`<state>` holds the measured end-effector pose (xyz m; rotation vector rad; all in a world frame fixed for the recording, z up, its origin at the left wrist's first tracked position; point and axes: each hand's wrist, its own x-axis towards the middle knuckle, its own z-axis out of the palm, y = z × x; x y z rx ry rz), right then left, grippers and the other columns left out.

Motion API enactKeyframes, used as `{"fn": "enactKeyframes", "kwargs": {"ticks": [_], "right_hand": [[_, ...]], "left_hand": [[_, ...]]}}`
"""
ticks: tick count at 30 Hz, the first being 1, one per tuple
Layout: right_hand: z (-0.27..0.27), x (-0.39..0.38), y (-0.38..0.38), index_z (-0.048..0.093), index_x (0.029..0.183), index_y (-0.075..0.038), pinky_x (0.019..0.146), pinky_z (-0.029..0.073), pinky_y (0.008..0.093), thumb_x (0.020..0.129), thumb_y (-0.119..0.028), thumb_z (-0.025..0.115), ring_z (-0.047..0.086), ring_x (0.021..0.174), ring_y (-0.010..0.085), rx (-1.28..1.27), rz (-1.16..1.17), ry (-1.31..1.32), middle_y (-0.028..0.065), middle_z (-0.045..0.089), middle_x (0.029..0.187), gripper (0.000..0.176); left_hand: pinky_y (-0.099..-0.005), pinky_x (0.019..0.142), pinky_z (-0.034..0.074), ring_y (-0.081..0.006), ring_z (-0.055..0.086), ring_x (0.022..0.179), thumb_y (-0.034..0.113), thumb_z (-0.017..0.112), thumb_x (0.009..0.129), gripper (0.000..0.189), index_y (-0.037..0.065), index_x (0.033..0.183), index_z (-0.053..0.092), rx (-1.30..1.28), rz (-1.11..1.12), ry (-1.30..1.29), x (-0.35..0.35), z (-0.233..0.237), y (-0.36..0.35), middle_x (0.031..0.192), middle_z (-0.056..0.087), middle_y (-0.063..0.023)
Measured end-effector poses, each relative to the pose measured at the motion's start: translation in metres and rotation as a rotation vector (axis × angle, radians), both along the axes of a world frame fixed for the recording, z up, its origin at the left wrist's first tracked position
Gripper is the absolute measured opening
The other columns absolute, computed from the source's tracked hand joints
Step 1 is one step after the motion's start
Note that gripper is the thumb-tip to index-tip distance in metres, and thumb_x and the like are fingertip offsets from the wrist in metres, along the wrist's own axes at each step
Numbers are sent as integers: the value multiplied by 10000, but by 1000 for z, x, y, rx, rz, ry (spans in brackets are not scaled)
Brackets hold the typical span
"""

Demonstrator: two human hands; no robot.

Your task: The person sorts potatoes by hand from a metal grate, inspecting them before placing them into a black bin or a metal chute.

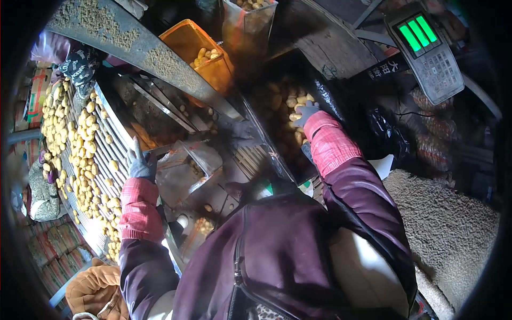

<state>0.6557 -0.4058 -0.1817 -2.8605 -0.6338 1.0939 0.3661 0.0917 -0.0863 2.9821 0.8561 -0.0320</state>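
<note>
My left hand (pixel 140 163), in a grey glove, is at the near edge of a slatted rack (pixel 118 152). Its fingers are stretched out and hold nothing. Yellow potatoes (pixel 85 141) lie spread across the slats beyond it. In a grey glove too, my right hand (pixel 306 113) reaches into a crate lined with black plastic (pixel 328 98). There it touches or hovers just over a heap of potatoes (pixel 290 98); its fingers look apart, partly in shadow. Pink cuffs cover both my wrists.
An orange crate (pixel 224 66) and a clear-sided bin (pixel 248 24) hold potatoes. A dusty metal beam (pixel 154 58) crosses overhead. A scale display (pixel 424 53) glows green at right. Other people's sleeves (pixel 80 66) show at the rack's far side; a brown hood (pixel 96 290) is lower left.
</note>
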Motion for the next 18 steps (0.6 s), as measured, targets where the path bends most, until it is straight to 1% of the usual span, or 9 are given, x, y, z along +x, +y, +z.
{"fn": "enactKeyframes", "kwargs": {"ticks": [2, 5, 6, 10, 13, 15, 16, 17, 18], "right_hand": [[7, 0, -8, 628, 1206, -280, 1064, 369, 528, 696, -486, 729, 372, 1289, 443, -5, -1, 24, 130, 497, 1352, 559], [-66, 2, -28, 637, 1180, -285, 1061, 355, 516, 703, -494, 717, 387, 1292, 403, -48, 29, -117, 70, 529, 1346, 526], [-11, -3, -12, 650, 1177, -322, 1147, 247, 528, 790, -468, 627, 319, 1365, 403, -135, 258, -16, 26, 507, 1381, 415], [-51, -33, -19, 666, 1142, -353, 1125, 274, 521, 799, -457, 620, 339, 1348, 395, 29, 58, -185, 7, 585, 1276, 362], [-98, -39, -2, 644, 1213, -135, 1052, 404, 400, 704, -424, 784, 552, 1172, 299, 595, -427, 228, 82, 627, 1215, 602], [-93, -31, 30, 616, 1233, -58, 978, 474, 336, 705, -289, 834, 599, 1108, 238, 1081, -738, 335, 114, 645, 1164, 617], [-45, -26, 65, 594, 1260, -27, 943, 499, 311, 719, -212, 838, 605, 1098, 215, 1286, -879, 388, 127, 648, 1151, 622], [-37, -3, 87, 529, 1341, -2, 946, 506, 292, 778, -154, 791, 589, 1145, 199, 1156, -778, 255, 155, 632, 1197, 639], [-2, 10, 116, 516, 1352, -4, 932, 506, 300, 796, -148, 774, 584, 1131, 171, 1266, -753, 282, 130, 606, 1246, 629]], "left_hand": [[-548, 959, 411, -488, 478, 1144, 309, 673, 861, 848, 240, 1561, 201, -23, -23, -76, -1, -4, 0, 1260, 463, -300], [-539, 914, 440, -481, 512, 1089, 283, 671, 863, 821, 228, 1555, 233, -60, 0, -99, 2, 4, -9, 1217, 481, -297], [-534, 913, 443, -480, 518, 1081, 279, 669, 863, 812, 225, 1552, 243, -81, 5, -111, 1, 3, -8, 1212, 484, -298], [-527, 915, 445, -481, 520, 1079, 263, 666, 865, 806, 210, 1551, 247, 2, -56, -157, -1, -8, -3, 1194, 494, -295], [-528, 919, 444, -473, 516, 1083, 255, 659, 870, 801, 204, 1552, 241, -85, -23, -124, -1, -6, -2, 1194, 492, -292], [-526, 924, 441, -466, 513, 1084, 251, 652, 874, 796, 199, 1553, 239, -141, -12, -119, 0, 3, -8, 1193, 490, -286], [-525, 927, 439, -462, 512, 1084, 249, 649, 876, 794, 197, 1553, 238, -167, -13, -119, 1, 10, -13, 1192, 489, -283], [-519, 944, 432, -452, 510, 1084, 252, 648, 874, 793, 189, 1552, 240, -143, -7, -108, 4, 17, -17, 1197, 488, -271], [-522, 949, 428, -451, 509, 1087, 256, 650, 871, 795, 190, 1551, 242, -134, 5, -99, 5, 18, -18, 1199, 488, -268]]}}
